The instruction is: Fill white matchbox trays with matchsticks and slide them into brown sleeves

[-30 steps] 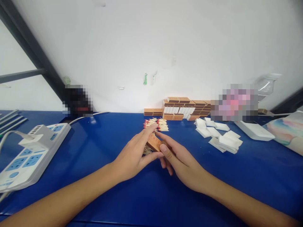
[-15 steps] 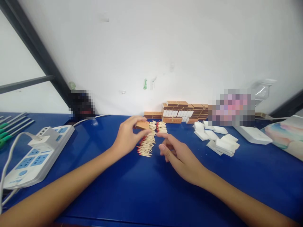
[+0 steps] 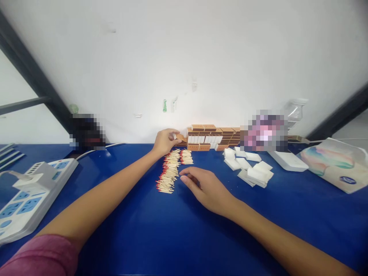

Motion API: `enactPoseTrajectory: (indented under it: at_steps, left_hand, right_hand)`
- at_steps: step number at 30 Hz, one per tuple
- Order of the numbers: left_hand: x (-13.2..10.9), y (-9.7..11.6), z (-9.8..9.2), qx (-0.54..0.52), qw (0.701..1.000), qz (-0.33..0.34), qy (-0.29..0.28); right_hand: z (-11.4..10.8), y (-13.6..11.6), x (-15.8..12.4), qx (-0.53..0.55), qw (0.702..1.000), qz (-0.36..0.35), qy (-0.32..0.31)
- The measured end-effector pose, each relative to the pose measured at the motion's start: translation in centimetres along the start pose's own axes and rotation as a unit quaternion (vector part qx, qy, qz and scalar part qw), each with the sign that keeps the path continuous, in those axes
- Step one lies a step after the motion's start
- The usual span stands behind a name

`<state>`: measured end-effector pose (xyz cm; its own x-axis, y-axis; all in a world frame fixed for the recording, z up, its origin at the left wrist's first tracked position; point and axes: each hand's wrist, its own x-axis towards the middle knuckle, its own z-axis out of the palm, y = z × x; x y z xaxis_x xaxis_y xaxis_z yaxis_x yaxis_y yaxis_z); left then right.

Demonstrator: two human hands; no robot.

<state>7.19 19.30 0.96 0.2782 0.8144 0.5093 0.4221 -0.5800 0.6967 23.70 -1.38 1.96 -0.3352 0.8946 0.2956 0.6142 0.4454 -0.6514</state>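
Observation:
My left hand [image 3: 166, 142] pinches a brown matchbox [image 3: 180, 137] at the left end of the stacked matchboxes [image 3: 212, 132] by the wall. Below that hand lies a long pile of matches [image 3: 169, 172], red heads to the left, with a smaller pile of matches [image 3: 186, 156] beside it. My right hand [image 3: 205, 188] hovers right of the long pile, its fingers curved and apart, holding nothing. Several white matchbox trays [image 3: 255, 172] lie loose farther right.
A white power strip [image 3: 43, 195] with a plugged-in adapter stands at the left. To the right are a white box [image 3: 289, 161], a patterned packet [image 3: 336, 163] and a clear plastic bottle [image 3: 295, 111]. A white wall [image 3: 143, 69] closes the back of the blue table [image 3: 138, 237].
My left hand has carried the matchbox from above the matches back to the stack by the wall. My right hand stays near the matches. The view has shifted to the right.

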Motion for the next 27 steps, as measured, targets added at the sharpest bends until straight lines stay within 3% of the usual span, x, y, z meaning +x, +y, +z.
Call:
enactPoseTrajectory:
  at_steps: [7, 14, 18, 22, 27]
  left_hand:
    - [0.0, 0.8, -0.2, 0.035, 0.998, 0.002, 0.057]
    - [0.1, 1.3, 0.0, 0.027, 0.998, -0.034, 0.035]
    - [-0.8, 2.2, -1.5, 0.061, 0.996, -0.032, 0.058]
    - [-4.2, 4.2, -4.3, 0.096, 0.994, 0.008, 0.042]
    - [-11.4, 7.0, -7.0, 0.12, 0.989, 0.085, -0.002]
  right_hand:
    - [-0.1, 0.0, -0.1, -0.022, 1.0, -0.013, -0.001]
    - [0.0, 0.2, 0.0, -0.04, 0.999, -0.02, -0.008]
    - [-0.3, 0.8, 0.2, -0.053, 0.998, -0.022, -0.006]
    - [-2.2, 2.8, 0.9, -0.14, 0.99, -0.004, 0.029]
    - [-7.2, 6.5, 1.9, -0.255, 0.96, 0.079, 0.081]
